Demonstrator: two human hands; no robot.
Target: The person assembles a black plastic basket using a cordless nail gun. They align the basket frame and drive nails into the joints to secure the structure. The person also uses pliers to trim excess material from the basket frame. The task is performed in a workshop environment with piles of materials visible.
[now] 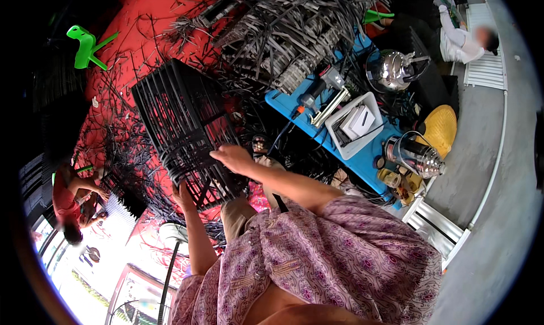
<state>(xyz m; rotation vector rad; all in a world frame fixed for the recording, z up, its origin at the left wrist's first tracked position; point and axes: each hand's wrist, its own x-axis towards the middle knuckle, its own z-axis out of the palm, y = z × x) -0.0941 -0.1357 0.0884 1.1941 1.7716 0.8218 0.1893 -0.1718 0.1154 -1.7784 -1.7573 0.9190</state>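
A black basket frame (181, 124) with dark woven strips around its lower part lies tilted on a red mat (153, 19), in front of my knees. My left hand (182, 196) grips the frame's near bottom edge. My right hand (232, 158) rests on the frame's near side, fingers stretched over the woven band; whether it pinches a strip I cannot tell. Loose black strips lie scattered all around the basket.
A big pile of black and grey strips (289, 25) lies beyond. To the right, a blue table (362, 161) carries a drill (317, 90), a white tray (354, 124), a kettle (394, 70) and a steel jug (416, 158). One person (71, 195) sits left, another person (462, 42) top right.
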